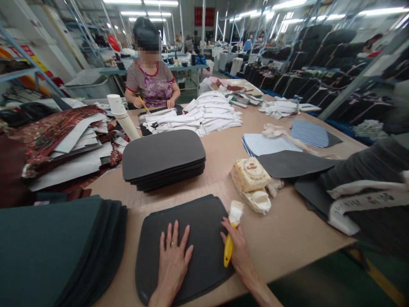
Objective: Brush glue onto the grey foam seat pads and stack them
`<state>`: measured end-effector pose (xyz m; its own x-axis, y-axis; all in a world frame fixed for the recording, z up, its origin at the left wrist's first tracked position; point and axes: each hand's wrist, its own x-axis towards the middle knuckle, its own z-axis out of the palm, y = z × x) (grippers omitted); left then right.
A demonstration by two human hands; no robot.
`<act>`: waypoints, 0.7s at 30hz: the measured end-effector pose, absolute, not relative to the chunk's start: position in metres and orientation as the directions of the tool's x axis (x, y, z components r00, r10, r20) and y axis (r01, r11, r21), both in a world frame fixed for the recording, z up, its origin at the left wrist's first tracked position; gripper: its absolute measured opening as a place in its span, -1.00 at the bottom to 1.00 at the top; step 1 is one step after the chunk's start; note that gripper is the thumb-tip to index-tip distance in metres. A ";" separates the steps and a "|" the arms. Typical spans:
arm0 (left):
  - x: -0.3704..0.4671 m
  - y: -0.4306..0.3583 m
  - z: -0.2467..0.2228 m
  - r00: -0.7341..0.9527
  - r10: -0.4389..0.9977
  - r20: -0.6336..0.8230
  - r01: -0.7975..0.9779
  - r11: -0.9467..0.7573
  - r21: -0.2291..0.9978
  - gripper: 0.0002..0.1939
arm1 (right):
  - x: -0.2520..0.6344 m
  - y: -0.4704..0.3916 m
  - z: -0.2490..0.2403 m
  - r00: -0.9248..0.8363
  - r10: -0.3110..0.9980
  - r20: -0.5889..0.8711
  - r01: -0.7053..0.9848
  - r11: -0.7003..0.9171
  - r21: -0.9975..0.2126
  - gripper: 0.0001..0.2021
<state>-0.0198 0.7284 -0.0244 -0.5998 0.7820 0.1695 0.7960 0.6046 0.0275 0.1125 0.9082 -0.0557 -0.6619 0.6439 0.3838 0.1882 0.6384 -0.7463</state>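
My left hand [172,260] lies flat with spread fingers on a dark grey rounded panel [201,238], a ring on one finger. At the panel's right edge, my right hand [238,245] holds a brush with a yellow handle [228,250]. White stuff coats its bristles, which point away from me. Beyond the brush sits a cream-coloured, crusted container [251,181]. A stack of similar dark panels [164,157] stands behind the panel under my left hand.
Dark green sheets [54,247] are piled at the left, patterned material [64,140] behind them. White strips [211,113] lie farther back, near a person [153,81] holding a yellow tool. Striped pieces [271,145] and dark rolled material [373,166] are on the right.
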 end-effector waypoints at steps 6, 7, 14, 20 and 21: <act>-0.004 0.734 -0.021 -0.573 0.809 0.128 0.819 0.570 0.063 -0.34 | 0.096 0.907 -0.052 -0.707 0.573 0.415 0.187 0.717 -0.671 -0.73; -0.001 0.735 -0.020 -0.574 0.811 0.117 0.819 0.568 0.081 -0.32 | 0.093 0.907 -0.054 -0.717 0.560 0.414 0.193 0.731 -0.655 -0.73; -0.011 0.712 -0.012 -0.767 0.633 0.103 0.619 0.689 0.378 -0.42 | 0.091 0.909 -0.064 -0.757 0.441 0.483 0.176 0.849 -0.499 -0.72; -0.045 0.666 -0.017 -0.947 0.264 0.181 0.319 0.728 0.607 -0.57 | 0.096 0.909 -0.066 -0.796 0.411 0.445 0.208 0.875 -0.437 -0.70; -0.047 0.663 -0.019 -0.952 0.250 0.178 0.306 0.718 0.626 -0.60 | 0.097 0.908 -0.066 -0.800 0.410 0.437 0.217 0.878 -0.426 -0.69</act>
